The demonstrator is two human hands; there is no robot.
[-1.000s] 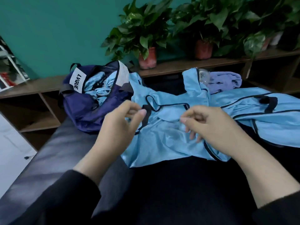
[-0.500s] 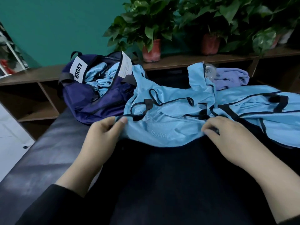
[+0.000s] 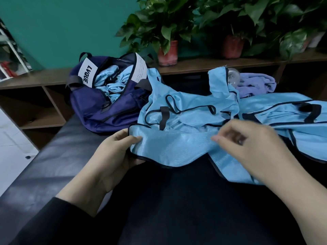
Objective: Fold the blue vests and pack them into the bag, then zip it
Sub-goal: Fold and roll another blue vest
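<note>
Item — blue vest point(image 3: 178, 144), light blue with black binding, spread crumpled on the dark padded tabletop point(image 3: 53, 165), directly ahead of both hands. Its long axis runs side to side, from the left hand across to the right hand; the near hem forms a folded band between them.

Left hand point(image 3: 113, 156) — grasps the vest's left end, thumb on top of the bound corner and fingers curled beneath it. This is the nearer hand to the vest's free edge.

Right hand point(image 3: 247, 147) — hovers over the vest's right portion, fingers loosely curled and blurred; whether it pinches cloth I cannot tell.

Second vest point(image 3: 300, 121) — lies beyond and to the outside of the right hand, overlapping the first.

Bag point(image 3: 106, 110) — navy, unzipped, beyond the left hand, with blue cloth already inside.

Judged next move: draw one end across toward the other, along that side-to-side axis.

Difference from half a second earlier — the left hand, then only touching the edge, now grips a turned-over corner; the near hem has been pulled closer and doubled; the right hand has lifted off the cloth.
</note>
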